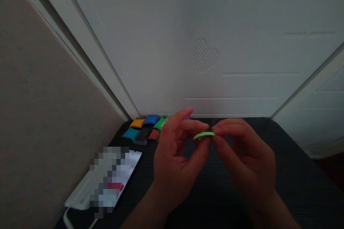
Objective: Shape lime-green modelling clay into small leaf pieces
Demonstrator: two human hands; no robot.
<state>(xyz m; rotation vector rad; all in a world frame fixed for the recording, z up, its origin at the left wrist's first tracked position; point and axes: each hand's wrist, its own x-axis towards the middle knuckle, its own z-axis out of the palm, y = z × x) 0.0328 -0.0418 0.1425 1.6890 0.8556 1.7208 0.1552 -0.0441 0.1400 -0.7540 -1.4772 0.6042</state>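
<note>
Between my two hands, above the dark table, is a thin, light green piece (204,135), slightly curved and seen nearly edge-on. It looks like soft modelling clay, though I cannot be sure. My left hand (180,154) pinches it from the left with thumb and forefinger, the other fingers curled or raised. On the right side, the thumb and fingertips of my right hand (247,157) pinch its right end. Something small and reddish shows under the piece, partly hidden by my left fingers.
Several small coloured packets lie at the back left, among them an orange packet (137,123), a blue packet (152,120) and a teal packet (131,134). Nearer, at the left edge, rests a lit tablet-like screen (133,159), partly blurred, beside a white cable (67,218). A white panel (242,50) stands behind the table.
</note>
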